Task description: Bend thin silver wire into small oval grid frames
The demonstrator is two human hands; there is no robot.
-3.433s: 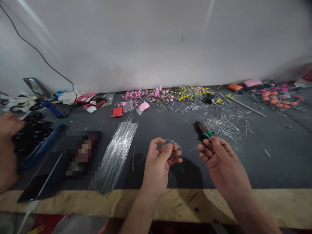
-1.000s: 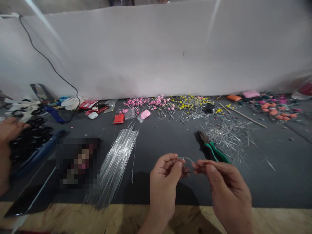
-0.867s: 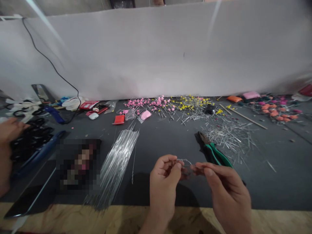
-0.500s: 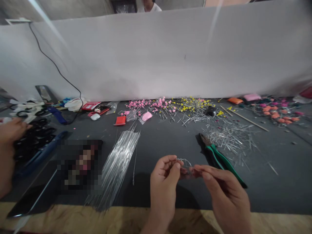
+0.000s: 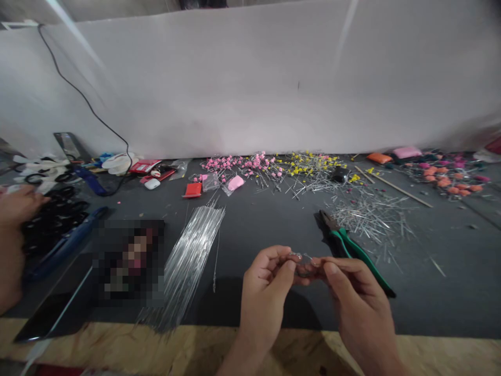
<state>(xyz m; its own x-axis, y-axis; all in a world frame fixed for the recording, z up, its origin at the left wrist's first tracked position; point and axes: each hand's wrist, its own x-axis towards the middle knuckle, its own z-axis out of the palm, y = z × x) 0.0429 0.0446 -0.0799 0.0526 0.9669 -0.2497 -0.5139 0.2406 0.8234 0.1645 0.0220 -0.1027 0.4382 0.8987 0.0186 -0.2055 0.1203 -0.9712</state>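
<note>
Low in the frame's centre, left hand [image 5: 266,277] and right hand [image 5: 352,284] pinch a thin wire [image 5: 303,257] between fingertips above the table [image 5: 274,230]; bending calls for close, firm grips.

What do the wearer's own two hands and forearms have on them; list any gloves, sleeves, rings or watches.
Nothing shows on either: the left hand and right hand are bare, with no gloves, rings or watch in view. Both forearms are uncovered to the frame's bottom edge, with no sleeve visible. Fingernails are short and unpainted.

Thin silver wire [image 5: 300,257], bent into a small loop, held above the dark mat, between both hands' fingertips
</note>
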